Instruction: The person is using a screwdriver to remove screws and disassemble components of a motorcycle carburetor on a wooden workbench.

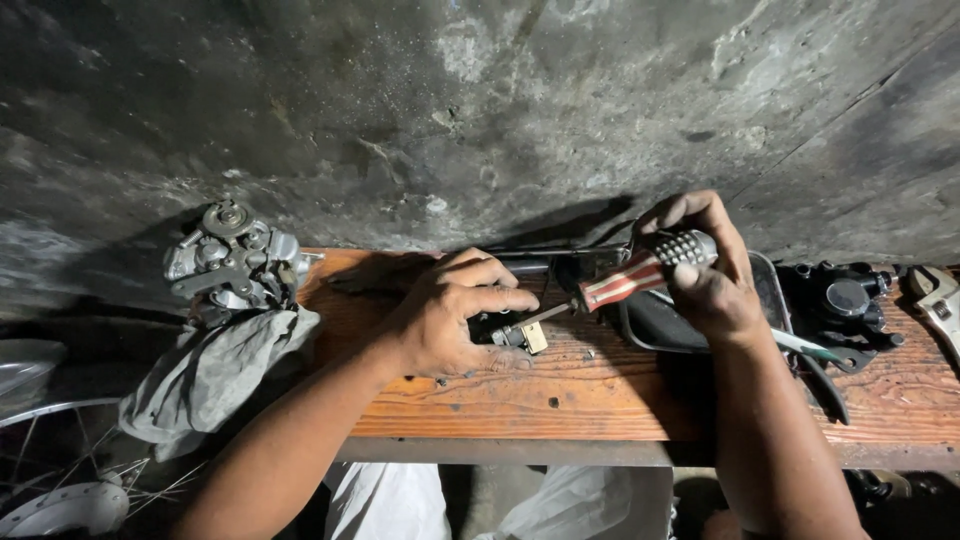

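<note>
Left hand point(445, 322): pressed down on a small dark metal part point(500, 330), fingers curled over it, apparently to pin it to the bench point(560, 400).
Right hand point(705, 270): fingers wrapped tight round the screwdriver point(625, 280), tilted so its tip met the part just beyond the left fingertips.
Screwdriver: red-and-white striped handle, grey knurled cap, thin steel shaft.
Bench: worn orange wood, grimy.
Carburettor point(235, 262): silvery cast metal, left of the left hand, above a grey rag point(210, 375).
Black tray point(660, 325): under the right fingers.
</note>
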